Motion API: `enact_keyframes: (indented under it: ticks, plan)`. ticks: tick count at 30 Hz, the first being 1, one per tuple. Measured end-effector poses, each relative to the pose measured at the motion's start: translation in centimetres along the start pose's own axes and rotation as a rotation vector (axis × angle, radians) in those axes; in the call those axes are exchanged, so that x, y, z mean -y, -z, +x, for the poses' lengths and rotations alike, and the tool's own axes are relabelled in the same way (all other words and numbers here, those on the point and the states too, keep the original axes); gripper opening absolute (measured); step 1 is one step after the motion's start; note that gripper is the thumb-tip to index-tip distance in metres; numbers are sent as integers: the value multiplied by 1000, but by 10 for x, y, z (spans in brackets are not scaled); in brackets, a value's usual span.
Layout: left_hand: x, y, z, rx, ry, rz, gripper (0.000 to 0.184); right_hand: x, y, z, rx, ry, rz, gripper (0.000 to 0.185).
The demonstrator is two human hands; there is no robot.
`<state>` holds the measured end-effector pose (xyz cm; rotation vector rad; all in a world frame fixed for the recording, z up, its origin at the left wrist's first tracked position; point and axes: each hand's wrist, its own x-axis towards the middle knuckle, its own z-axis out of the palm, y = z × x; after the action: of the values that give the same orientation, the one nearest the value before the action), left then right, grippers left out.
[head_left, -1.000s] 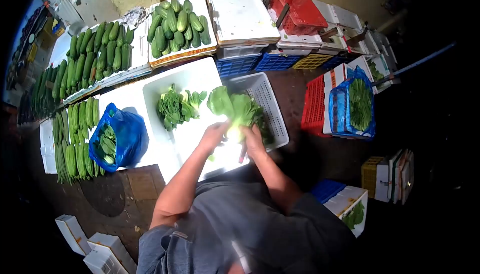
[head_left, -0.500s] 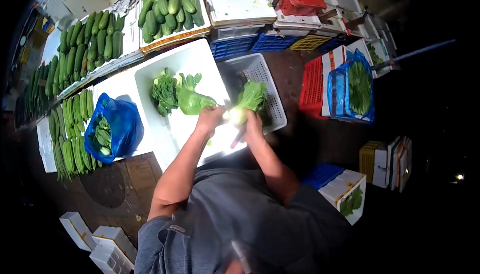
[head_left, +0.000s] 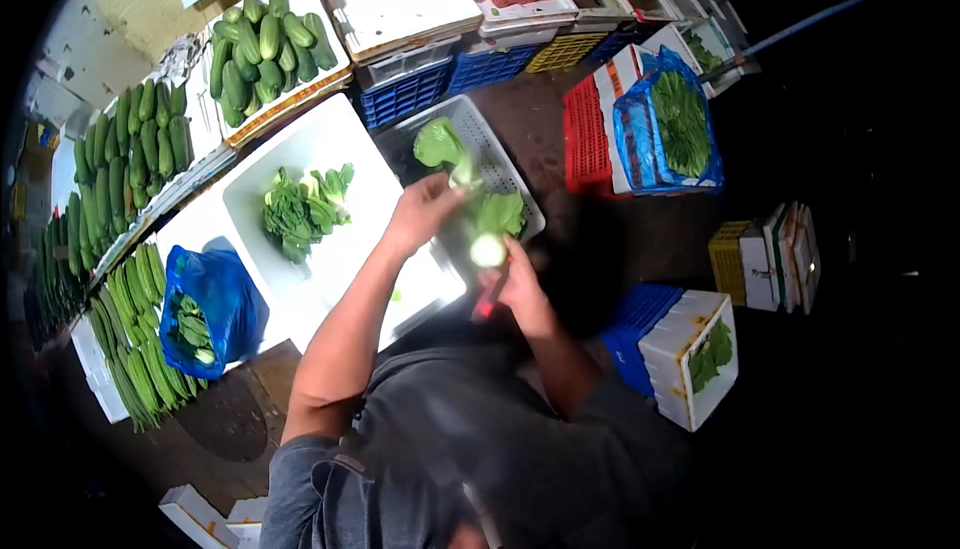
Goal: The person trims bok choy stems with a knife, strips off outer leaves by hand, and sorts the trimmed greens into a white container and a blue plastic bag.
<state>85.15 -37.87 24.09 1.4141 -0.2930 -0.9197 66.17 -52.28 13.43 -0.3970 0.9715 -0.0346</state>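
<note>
My left hand pinches the stalk of a broad green leaf, which hangs over the grey basket. Close by on the right, my right hand grips a head of leafy greens, its pale round cut base turned towards me. Also in that hand is a red-handled tool, probably a knife; its blade cannot be made out. Left of my hands, bunches of leafy greens lie in the white foam box.
A blue bag of greens stands left of the box. Cucumbers and ridged gourds lie on stands behind and left. To the right are a blue-lined box of greens and a white foam box.
The view has swung, so surroundings sit differently. My left hand has carried a leaf from over the white box to over the grey basket. My right hand keeps hold of the greens.
</note>
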Motion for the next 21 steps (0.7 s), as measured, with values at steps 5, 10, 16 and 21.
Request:
enact_keyframes:
  ticks: [5,10,16,21]
  plan:
    - [57,-3,-59,238,-106,450,81,-13,19,-21,385,30,-223,31]
    - [83,1,-85,185,-286,725,94,-37,-16,-22,351,-242,-85,32]
    - [53,24,-89,69,-327,787,81,-35,-72,-33,224,-508,-136,53]
    - [51,44,-97,-163,-218,488,70,-53,-67,-13,498,-529,-346,67]
